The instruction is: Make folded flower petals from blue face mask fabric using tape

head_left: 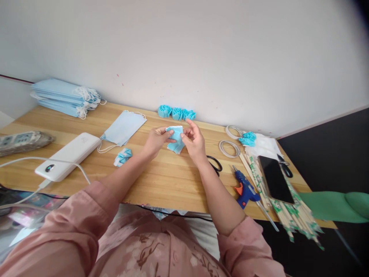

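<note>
Both my hands hold a folded piece of light blue mask fabric (pixel 176 139) just above the wooden table (pixel 161 181). My left hand (pixel 157 139) pinches its left edge and my right hand (pixel 194 141) grips its right side with thumb and fingers. A flat blue face mask (pixel 124 127) lies to the left of my hands. A small folded blue piece (pixel 123 156) rests near my left forearm. Three blue fabric rosettes (pixel 176 112) sit in a row against the wall behind my hands.
A white power bank (pixel 69 156) with cable and a stack of masks (pixel 65 97) lie at left. Black scissors (pixel 215 164), a blue glue gun (pixel 245 189), wire coils (pixel 229 148), a phone (pixel 275 179) on packaged chopsticks (pixel 288 209) lie at right.
</note>
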`<state>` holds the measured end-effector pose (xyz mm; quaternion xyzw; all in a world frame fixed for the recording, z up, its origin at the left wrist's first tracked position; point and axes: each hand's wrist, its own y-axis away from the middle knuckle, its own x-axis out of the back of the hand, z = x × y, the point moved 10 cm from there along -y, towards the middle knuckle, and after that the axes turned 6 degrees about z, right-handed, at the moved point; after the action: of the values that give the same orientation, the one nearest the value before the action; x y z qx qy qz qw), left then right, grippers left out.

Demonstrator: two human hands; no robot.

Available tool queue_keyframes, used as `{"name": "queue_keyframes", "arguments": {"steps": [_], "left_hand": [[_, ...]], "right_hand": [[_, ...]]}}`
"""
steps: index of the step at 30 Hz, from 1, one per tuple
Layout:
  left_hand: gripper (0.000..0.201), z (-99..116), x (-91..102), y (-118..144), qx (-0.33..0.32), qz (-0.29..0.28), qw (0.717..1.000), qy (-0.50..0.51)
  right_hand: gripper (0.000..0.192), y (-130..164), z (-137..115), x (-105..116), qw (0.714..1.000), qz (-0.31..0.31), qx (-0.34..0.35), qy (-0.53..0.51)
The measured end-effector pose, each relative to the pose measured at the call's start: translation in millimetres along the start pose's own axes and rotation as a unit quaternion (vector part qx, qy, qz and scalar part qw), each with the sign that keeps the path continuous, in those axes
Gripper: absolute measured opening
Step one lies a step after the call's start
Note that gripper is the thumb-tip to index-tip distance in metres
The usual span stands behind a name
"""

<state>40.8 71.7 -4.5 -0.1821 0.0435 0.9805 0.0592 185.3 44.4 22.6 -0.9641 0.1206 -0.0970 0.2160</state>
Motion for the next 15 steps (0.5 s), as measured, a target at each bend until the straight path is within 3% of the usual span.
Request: {"name": "queue_keyframes", "arguments": {"steps": [8, 11, 15], "left_hand": [[0.011, 4.2, -2.1, 4.5, -0.013, 0.012, 1.0, -0.004], [0.013, -1.5, -8.2, 8.1, -0.011, 0.004, 1.0, -0.003], [0.018, -9.3, -15.1, 10.5, -0.002, -0.01, 1.0, 0.014]], "right_hand": [[0.05, 3.1, 3.6, -2.6, 0.998, -0.005, -0.055, -0.038], [0.037, 6.8, -1.1, -1.6, 0.998, 0.018, -0.034, 0.048], [0.039, 10.6, -15.0, 10.4, 0.974, 0.1, 0.029, 0.199]]}}
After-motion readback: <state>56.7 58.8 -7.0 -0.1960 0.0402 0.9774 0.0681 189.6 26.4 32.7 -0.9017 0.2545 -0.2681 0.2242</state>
